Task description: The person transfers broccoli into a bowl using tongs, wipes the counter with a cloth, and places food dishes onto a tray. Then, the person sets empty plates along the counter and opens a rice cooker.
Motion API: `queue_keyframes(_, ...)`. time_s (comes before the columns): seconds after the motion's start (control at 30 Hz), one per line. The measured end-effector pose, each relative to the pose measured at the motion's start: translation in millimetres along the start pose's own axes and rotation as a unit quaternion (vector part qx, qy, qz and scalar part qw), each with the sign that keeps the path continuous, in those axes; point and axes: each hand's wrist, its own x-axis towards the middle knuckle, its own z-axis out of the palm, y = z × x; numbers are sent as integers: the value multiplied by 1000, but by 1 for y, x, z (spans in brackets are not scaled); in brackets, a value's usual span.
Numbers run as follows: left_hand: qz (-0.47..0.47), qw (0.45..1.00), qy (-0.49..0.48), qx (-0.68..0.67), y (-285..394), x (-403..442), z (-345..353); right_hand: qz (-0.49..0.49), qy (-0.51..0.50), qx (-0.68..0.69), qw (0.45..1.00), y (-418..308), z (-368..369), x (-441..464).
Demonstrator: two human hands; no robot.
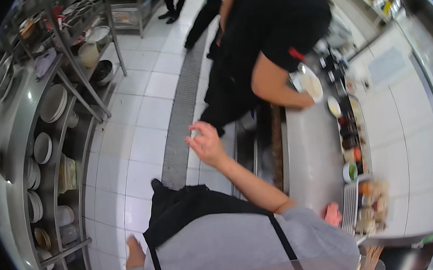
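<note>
My right hand (206,144) is raised in front of me above the tiled floor, its fingers curled round something small and whitish that I cannot make out. Low at the left of my body, my left hand (135,251) hangs near my apron (182,207); only part of it shows and its fingers are hidden. Neither hand touches the counter or the shelves.
A co-worker in black (263,30) leans over the steel counter (304,141) on the right, a hand by a white plate (310,85). Shelves (50,205) with stacked dishes line the left. A floor drain (184,101) runs ahead. Other people stand farther off.
</note>
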Motion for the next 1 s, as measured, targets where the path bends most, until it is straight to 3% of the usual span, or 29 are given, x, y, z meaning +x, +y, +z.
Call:
queue_keyframes(0.07,29,965,-35,260,-19,-6,-14,61,-54,60,995,6,33,29)
queue_keyframes(0.13,68,901,-54,424,-12,1,-14,98,-72,89,989,19,69,53)
queue_keyframes(0.27,170,789,-60,587,67,43,-10,159,-135,99,973,52,122,117)
queue_keyframes(0.37,290,732,27,616,210,108,0,158,-148,93,972,74,142,184)
queue_keyframes(0.43,285,901,8,329,314,172,9,167,-151,84,971,93,142,210)
queue_keyframes(0.47,301,891,50,338,364,212,22,174,-131,59,974,105,144,218)
queue_keyframes(0.5,307,916,39,255,414,229,40,181,-123,55,974,116,143,226)
queue_keyframes(0.57,320,944,14,82,550,223,75,289,-139,51,946,140,140,236)
queue_keyframes(0.63,362,931,-38,23,651,224,129,278,-109,14,954,184,151,236)
queue_keyframes(0.67,368,928,-47,25,696,209,159,307,-106,26,945,202,153,241)
queue_keyframes(0.7,392,913,-97,-54,732,176,185,339,-103,39,934,217,153,244)
queue_keyframes(0.77,421,887,-151,-115,760,140,218,342,-80,59,935,238,154,263)
queue_keyframes(0.83,302,923,-230,-60,793,135,269,343,-93,45,934,273,158,292)
queue_keyframes(1.0,230,938,-252,60,787,157,318,352,-82,83,929,297,154,349)
